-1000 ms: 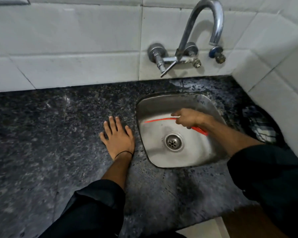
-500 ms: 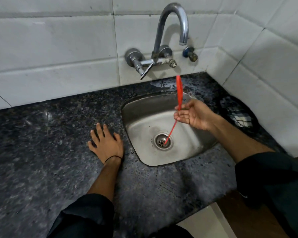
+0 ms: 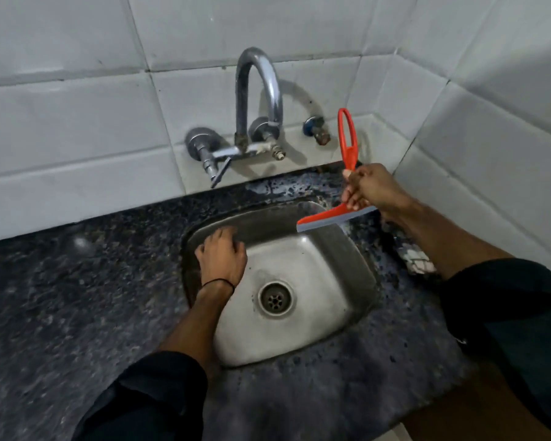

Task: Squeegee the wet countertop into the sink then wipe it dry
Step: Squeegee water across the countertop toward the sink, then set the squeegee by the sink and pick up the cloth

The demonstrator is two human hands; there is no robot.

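Red plastic squeegee with grey rubber blade (image 3: pixel 337 218): looks light, stiff frame, flexible edge; wet, so likely slippery; best hold judged at neck just above blade, where grip sits now

Right hand (image 3: pixel 368 189): fingers curled shut round handle neck, loop end up, blade level in air over back right corner of stainless steel sink (image 3: pixel 357 268), not touching it

Left hand (image 3: pixel 222 257): fingers loosely spread, holding nothing, resting on sink's left rim and inner wall

Wet speckled black granite countertop (image 3: pixel 77 297) all around; checked cloth (image 3: pixel 415 257) lies beyond right forearm
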